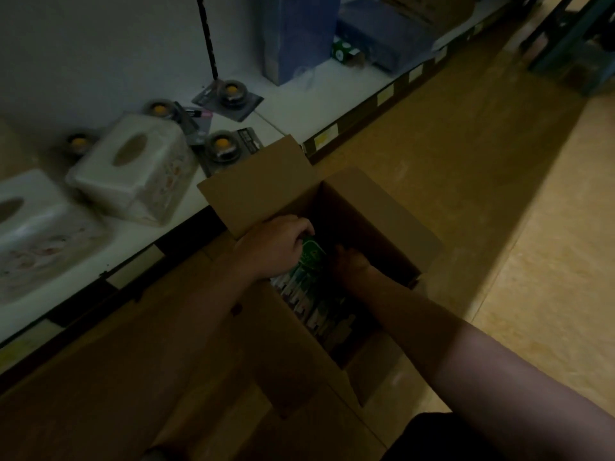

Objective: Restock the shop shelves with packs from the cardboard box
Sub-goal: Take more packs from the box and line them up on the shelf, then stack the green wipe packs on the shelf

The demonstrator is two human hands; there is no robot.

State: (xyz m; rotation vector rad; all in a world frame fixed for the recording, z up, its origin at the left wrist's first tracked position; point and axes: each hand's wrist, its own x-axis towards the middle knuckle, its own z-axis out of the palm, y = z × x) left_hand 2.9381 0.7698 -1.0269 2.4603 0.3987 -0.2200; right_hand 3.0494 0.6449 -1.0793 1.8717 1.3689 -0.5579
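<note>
**A:** Start near. What is in the box?

**B:** The cardboard box (382, 221) stands open on the floor (466, 154), flaps out, just beside the low shelf. At its near end a row of flat packs (312, 307) stands on edge, pressed tight together. Both bare forearms reach down into it.

**A:** And the hands?

**B:** The left hand (279, 247) has its fingers curled over the top edge of 1 green pack (311, 256), which stands at the far end of that row, inside the box. The right hand (349, 262) is just to the right of it, deep in shadow. I cannot tell whether its fingers are spread or pinching anything.

**A:** How will that pack handle?

**B:** I judge it light and flat, card-backed and fairly stiff, perhaps with a slick printed face. Packed so tight, it may drag its neighbours up with it. It is best taken by the top edge, thumb and fingers on opposite faces, and drawn straight up.

**A:** Farther out?

**B:** On the white shelf (293, 104), to the left, lie 2 pale tissue boxes (133, 168). Beyond them 4 blister cards (229, 94) with yellow centres lie scattered flat. Far right stand blue cartons (296, 34). No green pack from the box is on this stretch of shelf yet.
</note>
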